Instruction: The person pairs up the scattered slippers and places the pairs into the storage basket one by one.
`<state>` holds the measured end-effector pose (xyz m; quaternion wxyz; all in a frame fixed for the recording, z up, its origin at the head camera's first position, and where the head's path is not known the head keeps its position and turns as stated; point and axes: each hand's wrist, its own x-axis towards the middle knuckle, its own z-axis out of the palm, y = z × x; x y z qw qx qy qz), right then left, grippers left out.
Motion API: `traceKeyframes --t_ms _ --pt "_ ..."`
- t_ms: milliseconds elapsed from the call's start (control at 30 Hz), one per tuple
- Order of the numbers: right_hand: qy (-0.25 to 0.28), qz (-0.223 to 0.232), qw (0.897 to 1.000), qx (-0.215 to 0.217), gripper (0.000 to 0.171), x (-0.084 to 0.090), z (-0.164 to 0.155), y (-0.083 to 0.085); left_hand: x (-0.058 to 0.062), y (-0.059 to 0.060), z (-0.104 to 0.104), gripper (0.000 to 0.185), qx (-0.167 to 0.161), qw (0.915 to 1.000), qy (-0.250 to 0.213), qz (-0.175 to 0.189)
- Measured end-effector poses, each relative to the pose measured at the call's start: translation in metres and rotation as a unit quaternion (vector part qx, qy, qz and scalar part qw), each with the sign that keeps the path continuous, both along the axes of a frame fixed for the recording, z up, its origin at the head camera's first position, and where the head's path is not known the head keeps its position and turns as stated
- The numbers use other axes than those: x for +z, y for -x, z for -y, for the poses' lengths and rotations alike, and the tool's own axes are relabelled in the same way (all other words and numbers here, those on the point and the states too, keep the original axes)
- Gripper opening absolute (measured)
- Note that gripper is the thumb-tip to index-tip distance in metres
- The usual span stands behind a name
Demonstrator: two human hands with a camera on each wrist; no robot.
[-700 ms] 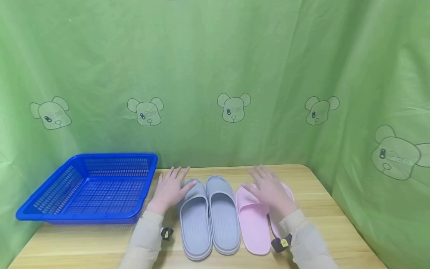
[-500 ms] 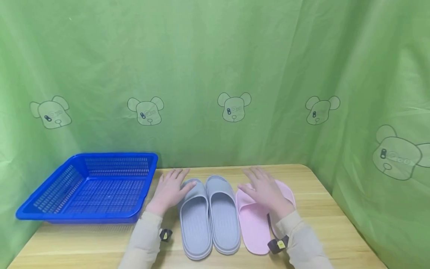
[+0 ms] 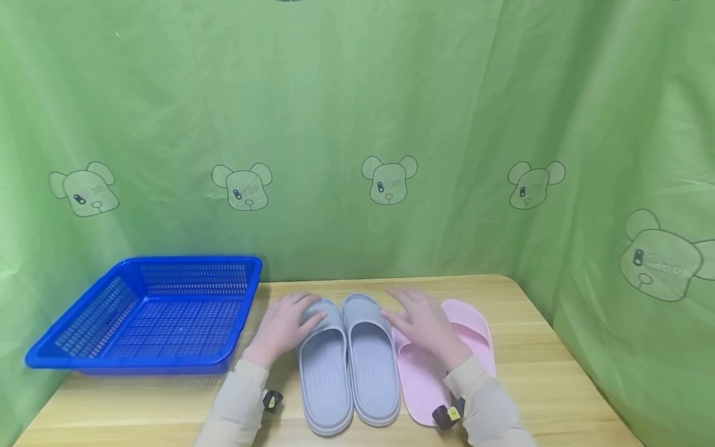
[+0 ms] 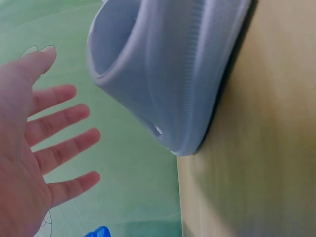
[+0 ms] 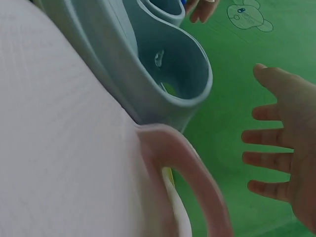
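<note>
A pair of grey slippers, the left one [image 3: 326, 385] and the right one [image 3: 374, 375], lies side by side on the wooden table, toes pointing away. To their right is a pink pair: the left pink slipper [image 3: 420, 386] is partly covered by my right arm, the other pink slipper [image 3: 475, 326] shows beyond it. My left hand [image 3: 282, 326] hovers by the outer toe side of the left grey slipper, fingers spread and apart from it in the left wrist view. My right hand [image 3: 424, 323] is over the left pink slipper's toe, thumb toward the right grey slipper, fingers extended, holding nothing.
A blue plastic basket [image 3: 237, 329] with perforated walls stands on the left of the table [image 3: 536, 372]. A green curtain [image 3: 318, 124] with bear-head prints hangs behind and along both sides. Black wrist devices sit on both sleeves.
My right hand has moved left, from over the pink pair toward the grey slippers, uncovering more of the right pink slipper. My left hand has lowered slightly. The slippers and basket stay put.
</note>
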<state>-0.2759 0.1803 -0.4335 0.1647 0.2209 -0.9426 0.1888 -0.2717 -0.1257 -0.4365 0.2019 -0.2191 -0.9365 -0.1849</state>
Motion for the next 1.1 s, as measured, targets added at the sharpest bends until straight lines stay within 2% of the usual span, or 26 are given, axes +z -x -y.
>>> traceKeyframes --t_ms 233,400,500,733,1100 --pt "0.002 -0.023 1.0 0.019 0.054 -0.004 0.012 0.003 -0.004 0.0 0.0 0.034 -0.015 0.9982 -0.005 -0.057" --pt "-0.004 -0.017 0.999 0.029 0.053 -0.006 0.02 0.005 -0.005 0.0 -0.001 0.034 -0.017 0.9975 -0.001 -0.068" --pt "-0.008 -0.013 0.999 0.037 0.055 -0.009 0.023 0.006 -0.006 -0.001 -0.002 0.037 -0.018 0.9982 0.0 -0.057" --pt "-0.029 0.007 0.998 0.054 0.064 -0.016 0.027 0.007 -0.009 0.0 -0.004 0.048 -0.006 0.9998 0.017 -0.006" --pt "-0.045 0.041 0.996 0.064 0.068 -0.02 0.032 0.005 -0.011 0.0 -0.005 0.062 0.008 0.9975 0.044 0.055"
